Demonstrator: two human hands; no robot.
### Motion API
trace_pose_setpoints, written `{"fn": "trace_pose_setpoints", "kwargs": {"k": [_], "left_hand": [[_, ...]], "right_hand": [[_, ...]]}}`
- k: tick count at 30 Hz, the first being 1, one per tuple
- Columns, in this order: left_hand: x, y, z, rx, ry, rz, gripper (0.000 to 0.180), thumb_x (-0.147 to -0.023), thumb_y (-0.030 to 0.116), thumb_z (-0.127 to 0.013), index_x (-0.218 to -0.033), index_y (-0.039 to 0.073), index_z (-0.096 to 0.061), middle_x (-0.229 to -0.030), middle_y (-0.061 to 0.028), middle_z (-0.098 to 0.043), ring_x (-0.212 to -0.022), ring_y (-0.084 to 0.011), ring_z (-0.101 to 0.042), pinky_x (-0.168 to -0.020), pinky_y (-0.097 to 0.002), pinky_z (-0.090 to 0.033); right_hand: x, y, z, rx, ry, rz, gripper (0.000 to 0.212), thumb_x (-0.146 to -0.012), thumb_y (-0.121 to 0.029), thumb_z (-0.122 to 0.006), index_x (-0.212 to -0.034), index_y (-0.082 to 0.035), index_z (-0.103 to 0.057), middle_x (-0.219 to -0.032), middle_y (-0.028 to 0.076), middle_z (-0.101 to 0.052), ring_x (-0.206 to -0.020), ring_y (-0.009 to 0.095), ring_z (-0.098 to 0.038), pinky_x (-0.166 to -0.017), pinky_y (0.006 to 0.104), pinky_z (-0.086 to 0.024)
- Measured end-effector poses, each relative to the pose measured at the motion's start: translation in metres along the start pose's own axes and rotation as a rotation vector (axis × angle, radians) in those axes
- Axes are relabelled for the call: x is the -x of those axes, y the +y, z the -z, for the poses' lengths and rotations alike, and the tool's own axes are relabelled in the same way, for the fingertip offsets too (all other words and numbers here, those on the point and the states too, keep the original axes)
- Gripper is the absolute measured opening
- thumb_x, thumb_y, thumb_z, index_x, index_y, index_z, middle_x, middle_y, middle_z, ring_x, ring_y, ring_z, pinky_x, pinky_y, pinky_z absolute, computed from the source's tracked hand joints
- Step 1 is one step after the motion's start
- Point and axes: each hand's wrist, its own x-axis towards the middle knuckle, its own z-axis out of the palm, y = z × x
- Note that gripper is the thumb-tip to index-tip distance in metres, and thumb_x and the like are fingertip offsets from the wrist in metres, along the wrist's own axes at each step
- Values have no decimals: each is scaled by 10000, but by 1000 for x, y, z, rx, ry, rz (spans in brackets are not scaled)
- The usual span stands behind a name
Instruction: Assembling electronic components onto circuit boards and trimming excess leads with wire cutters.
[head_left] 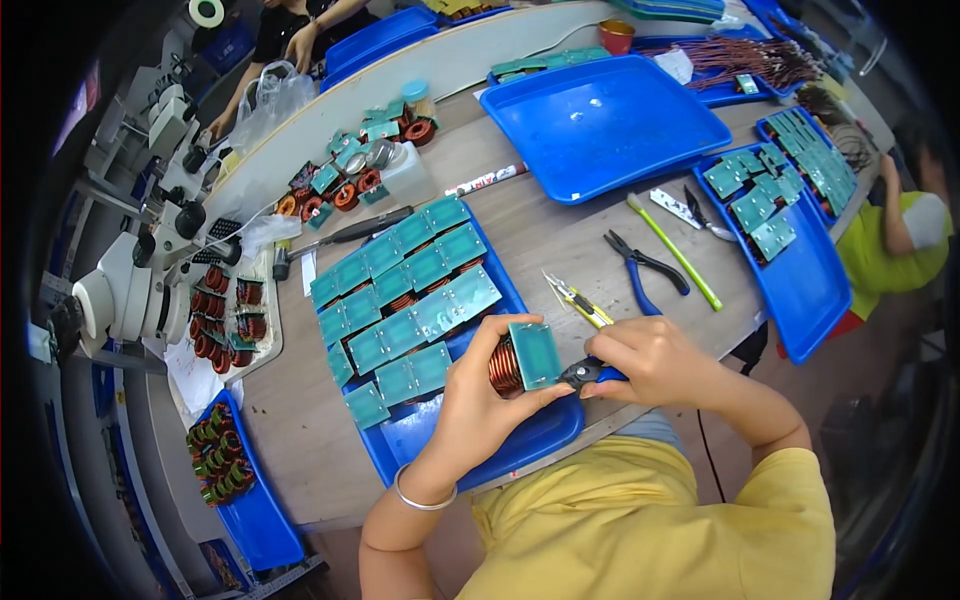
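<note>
Between the thumb and fingers of my left hand (483, 390) is a copper-wound coil with a square green circuit board (537, 355) on its face. My right hand (650, 362) is closed round a pair of cutters (590, 373) with dark jaws and blue handles. The jaws meet the lower right corner of the board; whether they are closed on a wire I cannot make out. Below my left hand, a blue tray (400, 437) holds rows of similar coils topped with green boards (385, 350). Yellow tweezers (580, 303) lie just beyond my right hand.
Blue-handled pliers (645, 270), a green pen (675, 252) and a screwdriver (345, 232) lie on the table. A large blue tray (600, 125) stands at the back. More board trays (810, 290) are at right, a microscope (120, 290) at left. Other people sit nearby.
</note>
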Motion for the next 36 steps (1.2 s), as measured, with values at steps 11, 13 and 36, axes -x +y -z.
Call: {"fn": "trace_pose_setpoints", "kwargs": {"k": [11, 13, 36], "left_hand": [[18, 2, -4, 138, -141, -82, 733, -645, 314, -803, -1198, 18, -422, -1135, -53, -457, -976, -110, -500, -826, -242, -432], [19, 0, -4, 133, -137, -98, 732, -642, 299, -808, -1197, 19, -423, -1135, -52, -458, -982, -112, -497, -829, -244, -430], [11, -8, -6, -191, -118, -370, 694, -587, 272, -829, -1141, 28, -489, -1038, -60, -533, -901, -125, -533, -788, -255, -443]], "right_hand": [[5, -44, 22, 108, 182, -17, 429, -688, -415, -692, -823, -46, -522, -734, 90, -495, -675, 279, -513, -605, 353, -404], [6, -46, 23, 117, 176, -12, 427, -688, -414, -693, -823, -47, -522, -735, 89, -491, -677, 275, -511, -602, 353, -401], [10, -43, 28, 177, 60, 23, 447, -687, -433, -673, -777, -36, -488, -704, 84, -448, -650, 261, -482, -593, 347, -395]]}}
